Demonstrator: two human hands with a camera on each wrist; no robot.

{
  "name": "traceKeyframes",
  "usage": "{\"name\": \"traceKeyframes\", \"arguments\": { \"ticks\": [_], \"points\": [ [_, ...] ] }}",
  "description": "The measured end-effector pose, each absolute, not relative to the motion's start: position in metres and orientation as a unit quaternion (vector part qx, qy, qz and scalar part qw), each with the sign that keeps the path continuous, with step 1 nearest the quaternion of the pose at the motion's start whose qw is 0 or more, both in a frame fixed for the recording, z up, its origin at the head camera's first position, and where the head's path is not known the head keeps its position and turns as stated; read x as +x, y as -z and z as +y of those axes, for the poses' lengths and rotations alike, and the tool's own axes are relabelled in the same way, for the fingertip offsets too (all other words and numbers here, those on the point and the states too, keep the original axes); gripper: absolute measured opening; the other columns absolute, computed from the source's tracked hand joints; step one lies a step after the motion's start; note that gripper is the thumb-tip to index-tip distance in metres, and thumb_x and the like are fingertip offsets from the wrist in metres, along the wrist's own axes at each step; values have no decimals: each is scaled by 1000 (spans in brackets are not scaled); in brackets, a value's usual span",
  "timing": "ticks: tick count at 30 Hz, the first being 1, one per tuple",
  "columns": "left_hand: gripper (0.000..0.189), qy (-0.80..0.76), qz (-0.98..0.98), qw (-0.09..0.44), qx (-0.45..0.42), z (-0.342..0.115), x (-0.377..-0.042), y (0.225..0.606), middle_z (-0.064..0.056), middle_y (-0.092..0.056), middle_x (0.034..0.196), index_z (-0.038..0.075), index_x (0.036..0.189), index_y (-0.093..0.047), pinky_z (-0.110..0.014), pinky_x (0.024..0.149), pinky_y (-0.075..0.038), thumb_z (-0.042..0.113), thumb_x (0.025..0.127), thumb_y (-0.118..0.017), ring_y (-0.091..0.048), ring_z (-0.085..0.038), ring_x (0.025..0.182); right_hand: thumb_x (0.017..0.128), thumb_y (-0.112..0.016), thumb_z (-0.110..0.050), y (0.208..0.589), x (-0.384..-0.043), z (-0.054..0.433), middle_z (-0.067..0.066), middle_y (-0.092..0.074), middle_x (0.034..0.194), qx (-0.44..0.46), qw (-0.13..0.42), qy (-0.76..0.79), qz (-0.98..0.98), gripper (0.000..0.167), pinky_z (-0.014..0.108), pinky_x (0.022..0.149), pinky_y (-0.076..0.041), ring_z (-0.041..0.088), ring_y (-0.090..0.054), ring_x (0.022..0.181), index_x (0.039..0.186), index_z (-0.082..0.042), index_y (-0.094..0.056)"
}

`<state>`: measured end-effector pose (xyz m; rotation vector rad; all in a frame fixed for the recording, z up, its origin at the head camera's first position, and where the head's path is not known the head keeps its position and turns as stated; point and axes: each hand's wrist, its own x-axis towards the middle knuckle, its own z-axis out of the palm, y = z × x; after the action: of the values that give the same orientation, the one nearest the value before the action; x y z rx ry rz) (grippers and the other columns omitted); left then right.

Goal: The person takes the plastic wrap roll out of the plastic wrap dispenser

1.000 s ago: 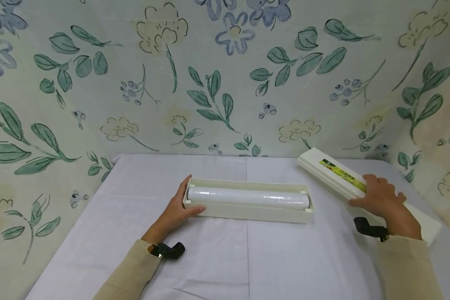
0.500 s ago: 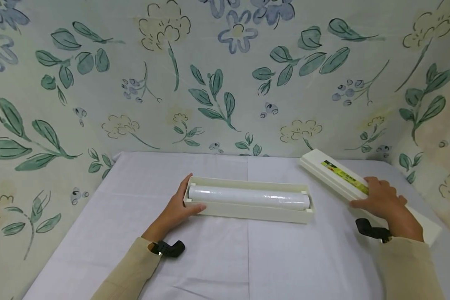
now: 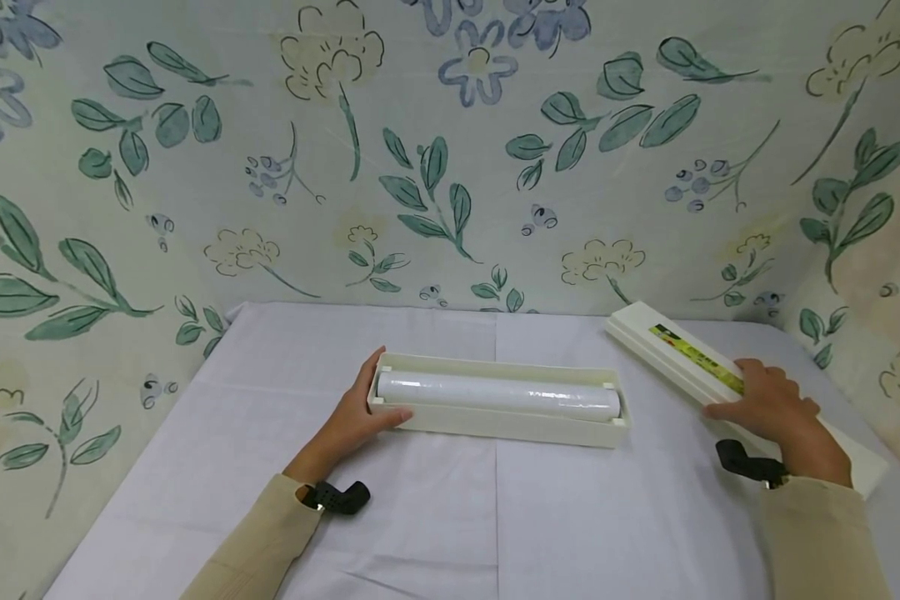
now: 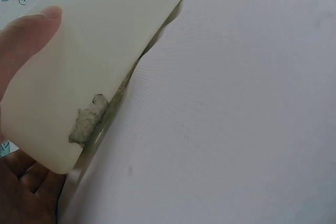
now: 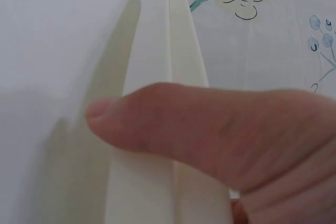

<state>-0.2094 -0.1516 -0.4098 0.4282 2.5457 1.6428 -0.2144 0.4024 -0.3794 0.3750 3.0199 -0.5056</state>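
Presently, the open tray point(image 3: 495, 421) is gripped by the left hand point(image 3: 356, 421) while the lid point(image 3: 690, 362), right of it, is clasped by the right hand point(image 3: 776, 408), to be lifted over.

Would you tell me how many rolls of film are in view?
1: the roll lies in the open tray mid-table, whose end the left hand grips. The lid could hide another.

The print on the lid's yellow-green label point(image 3: 696, 358) is too small to read, the right hand point(image 3: 776, 410) hides the lid's middle, and the left hand's point(image 3: 352, 421) fingers vanish behind the open box's point(image 3: 495, 423) left end.
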Motion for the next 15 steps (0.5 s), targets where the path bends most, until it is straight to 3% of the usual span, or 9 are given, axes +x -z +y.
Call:
{"name": "traceKeyframes", "arguments": {
  "ticks": [15],
  "points": [
    [105,-543,828,33,135,-160,-230,447,-3,-41,144,36,154,-8,-52,98,-43,35,77,-81,-50,-28,119,63,-86,-37,385,-213,407,36,-41,104,124,32,160,979,109,63,64,-35,48,-40,84,138,12,-24]
  ]
}}
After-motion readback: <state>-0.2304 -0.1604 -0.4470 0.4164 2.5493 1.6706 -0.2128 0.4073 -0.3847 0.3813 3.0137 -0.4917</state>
